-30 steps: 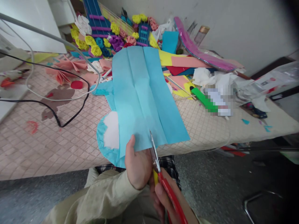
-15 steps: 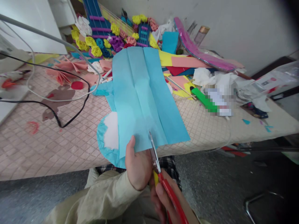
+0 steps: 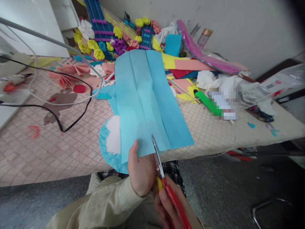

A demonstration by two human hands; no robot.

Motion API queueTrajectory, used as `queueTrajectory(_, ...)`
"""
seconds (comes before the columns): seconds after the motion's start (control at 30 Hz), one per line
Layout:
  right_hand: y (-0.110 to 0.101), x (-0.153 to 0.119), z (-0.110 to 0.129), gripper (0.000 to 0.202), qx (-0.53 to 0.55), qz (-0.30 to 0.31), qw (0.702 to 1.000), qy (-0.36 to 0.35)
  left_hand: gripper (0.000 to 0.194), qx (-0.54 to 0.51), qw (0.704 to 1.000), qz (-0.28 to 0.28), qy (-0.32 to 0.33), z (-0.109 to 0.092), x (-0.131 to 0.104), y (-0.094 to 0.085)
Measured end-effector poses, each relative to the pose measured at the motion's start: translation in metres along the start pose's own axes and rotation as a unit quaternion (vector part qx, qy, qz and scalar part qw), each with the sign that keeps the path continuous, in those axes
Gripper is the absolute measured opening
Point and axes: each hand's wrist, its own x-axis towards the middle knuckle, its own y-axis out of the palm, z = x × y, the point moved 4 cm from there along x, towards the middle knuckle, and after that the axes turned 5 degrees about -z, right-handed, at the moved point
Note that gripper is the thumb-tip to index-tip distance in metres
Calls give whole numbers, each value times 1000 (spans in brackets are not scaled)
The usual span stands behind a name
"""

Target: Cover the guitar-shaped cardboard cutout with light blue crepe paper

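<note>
A large light-blue sheet of paper (image 3: 140,95) with lengthwise creases lies over the table, its near edge close to me. My left hand (image 3: 141,175) grips that near edge, thumb on top and the other fingers hidden beneath. In my right hand (image 3: 173,197) are scissors (image 3: 158,159) with red handles and some yellow on the inner side. One blade lies over the sheet near its lower edge; the other blade is mostly hidden. Under the sheet's left side shows a white piece bordered with crinkled blue paper (image 3: 105,143).
Yellow, purple and pink paper flowers (image 3: 97,52) are heaped at the back. A black cable (image 3: 78,117) and a pale cord cross the left side. On the right lie a green cutter (image 3: 208,102), crumpled white tissue (image 3: 221,82) and a long pink wrapped object (image 3: 202,54).
The scissors and both hands stay almost where they were on the sheet. The whole view shifts very slightly.
</note>
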Motion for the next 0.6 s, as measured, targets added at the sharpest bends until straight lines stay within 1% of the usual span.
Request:
queueTrajectory(0.1,0,0,-1,70,6,-10,1000,1,47,-2,1000,11,-4,1,0,0)
queueTrajectory(0.3,1,1,0,70,8,-17,1000,0,47,-4,1000,5,-8,1,0,1)
queueTrajectory(0.43,-1,2,-2,68,7,-29,1000,-8,45,-16,1000,-10,-9,1,0,0)
queueTrajectory(0.6,-1,4,-3,60,34,-3,999,-36,46,-16,999,-28,-22,1,-2,-1)
